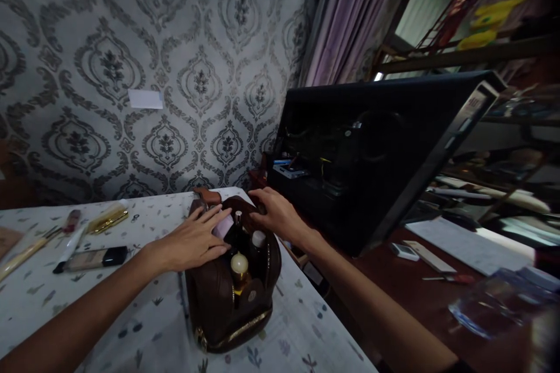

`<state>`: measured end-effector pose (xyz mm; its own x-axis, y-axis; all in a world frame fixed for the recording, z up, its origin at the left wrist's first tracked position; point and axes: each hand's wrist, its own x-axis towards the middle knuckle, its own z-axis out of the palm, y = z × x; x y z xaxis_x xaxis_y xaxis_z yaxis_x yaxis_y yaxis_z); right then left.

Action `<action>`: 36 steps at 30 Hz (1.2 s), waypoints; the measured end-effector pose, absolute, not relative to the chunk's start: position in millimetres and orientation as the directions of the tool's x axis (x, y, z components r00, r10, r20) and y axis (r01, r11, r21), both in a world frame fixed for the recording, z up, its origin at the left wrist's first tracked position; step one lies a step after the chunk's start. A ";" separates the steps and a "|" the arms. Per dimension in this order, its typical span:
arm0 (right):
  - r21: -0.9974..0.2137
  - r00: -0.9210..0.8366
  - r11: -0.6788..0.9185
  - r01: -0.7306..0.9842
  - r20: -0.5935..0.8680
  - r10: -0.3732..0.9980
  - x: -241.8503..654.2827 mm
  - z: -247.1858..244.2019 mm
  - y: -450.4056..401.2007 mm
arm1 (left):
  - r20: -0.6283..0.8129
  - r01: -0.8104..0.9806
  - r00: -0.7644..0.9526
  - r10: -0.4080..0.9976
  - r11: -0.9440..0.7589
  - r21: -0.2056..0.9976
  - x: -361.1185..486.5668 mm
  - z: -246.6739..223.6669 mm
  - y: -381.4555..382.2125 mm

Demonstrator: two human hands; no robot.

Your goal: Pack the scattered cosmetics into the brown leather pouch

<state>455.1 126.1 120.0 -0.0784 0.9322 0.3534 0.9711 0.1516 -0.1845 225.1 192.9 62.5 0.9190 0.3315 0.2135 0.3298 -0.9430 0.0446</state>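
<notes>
A dark brown zip bag (210, 309) stands open on the patterned cloth (149, 315). Inside it are a bottle with a round cream cap (239, 265), a white-capped bottle (258, 239), a slim silver-topped item (238, 217) and a pale lilac item (223, 226). My left hand (196, 239) lies over the bag's left rim, fingers spread, touching the lilac item without gripping it. At the far right rim, my right hand (275, 210) has its thumb and fingers around the bag's edge; the fingertips are partly hidden.
Left on the cloth lie a foundation tube (87, 259), a gold item (108, 220) and brushes (30, 250). A large black monitor (341, 151) leans at the right. Beyond it, a dark red desk (406, 297) holds a clear container (494, 303).
</notes>
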 end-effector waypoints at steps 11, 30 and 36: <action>-0.166 -0.199 0.263 0.950 0.326 0.924 448.8 103.8 121.6 | 0.147 0.348 0.927 0.344 -0.937 -0.005 223.2 65.9 193.7; -0.204 -0.242 0.323 0.924 0.340 0.909 430.8 102.4 133.7 | 0.095 0.368 0.928 0.360 -0.927 -0.073 225.5 79.4 190.7; -0.183 -0.206 0.273 0.944 0.320 0.925 432.5 103.3 137.7 | 0.124 0.359 0.928 0.350 -0.932 -0.055 229.5 76.7 191.9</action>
<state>432.5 137.7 103.3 -0.2058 0.9248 0.3199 0.9443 0.2734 -0.1829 229.5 191.9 76.7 0.9285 0.3499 0.1244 0.3586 -0.9319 -0.0546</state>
